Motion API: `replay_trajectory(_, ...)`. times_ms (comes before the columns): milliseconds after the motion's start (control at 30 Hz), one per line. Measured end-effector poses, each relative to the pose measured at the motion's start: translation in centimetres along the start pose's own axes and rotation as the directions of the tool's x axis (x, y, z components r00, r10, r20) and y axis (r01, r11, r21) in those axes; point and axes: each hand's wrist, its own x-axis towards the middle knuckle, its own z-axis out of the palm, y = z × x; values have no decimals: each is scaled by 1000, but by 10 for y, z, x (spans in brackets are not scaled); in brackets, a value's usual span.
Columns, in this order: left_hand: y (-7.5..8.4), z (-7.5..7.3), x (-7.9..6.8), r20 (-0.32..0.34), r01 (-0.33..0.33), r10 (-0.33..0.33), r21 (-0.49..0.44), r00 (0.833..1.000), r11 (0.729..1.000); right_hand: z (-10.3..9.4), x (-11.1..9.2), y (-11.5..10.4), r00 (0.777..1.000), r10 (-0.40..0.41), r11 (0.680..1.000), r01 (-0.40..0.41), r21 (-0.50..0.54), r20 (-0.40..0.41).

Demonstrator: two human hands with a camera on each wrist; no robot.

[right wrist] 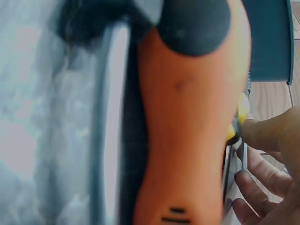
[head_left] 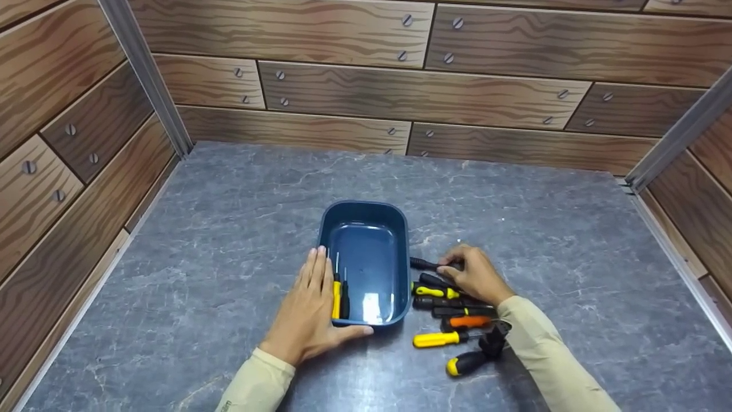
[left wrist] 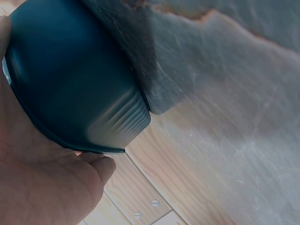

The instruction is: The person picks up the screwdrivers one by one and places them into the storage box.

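Note:
My left hand [head_left: 306,309] lies along the left side of a dark blue plastic bin [head_left: 407,246], fingers straight against its rim and thumb stretched along the near edge. In the left wrist view, the palm sits by the bin's outer wall [left wrist: 70,84]. Inside the bin, a yellow-handled screwdriver [head_left: 336,298] and a black-handled screwdriver [head_left: 345,300] lie by the left wall. Right of the bin, my right hand [head_left: 477,274] pinches a black screwdriver with a ribbed handle [head_left: 422,263], the handle's end close to the bin's wall.
Several screwdrivers lie in a loose row right of the bin, among them an orange-handled one [head_left: 466,321], a yellow one [head_left: 437,340] and a black one with a yellow end [head_left: 466,364]. Wood-patterned panels [head_left: 343,86] enclose the grey marbled table [head_left: 257,194].

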Motion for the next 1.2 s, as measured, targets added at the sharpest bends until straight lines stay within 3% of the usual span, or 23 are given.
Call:
replay_trajectory(133,0,0,0,-4,9,-9,-16,1000,1000,-4,0,-3,995,94,988,-91,122,-24)
replay_trajectory(200,0,0,0,-3,9,-9,-21,1000,1000,-7,0,-5,985,173,953,-163,253,-18)
replay_trajectory(267,0,0,0,-1,5,-5,-19,1000,1000,-10,1,-7,965,262,866,-240,439,13)
replay_trajectory(400,-1,-1,1,-6,4,-4,-7,1000,1000,-15,4,-13,924,366,585,-322,744,111)
replay_trajectory(467,-1,-1,1,-6,4,-4,-4,1000,1000,-17,4,-16,914,384,487,-323,812,134)
replay_trajectory(533,-1,-1,0,0,5,-5,-2,1000,1000,-18,4,-18,911,386,412,-310,857,144)
replay_trajectory(667,-1,0,0,5,0,0,5,1000,1000,-20,4,-23,910,386,318,-285,904,151)
replay_trajectory(867,0,1,0,-3,5,-5,-15,1000,1000,-19,5,-40,915,360,234,-279,931,184)
replay_trajectory(967,-1,1,0,-10,7,-8,-19,1000,1000,-14,5,-57,924,326,209,-277,938,200)
replay_trajectory(1033,-1,1,1,-13,6,-6,-16,1000,1000,-9,5,-71,929,304,223,-284,933,210)
replay_trajectory(1200,0,1,0,-13,1,-2,-23,1000,1000,9,9,-103,941,272,354,-290,889,199)
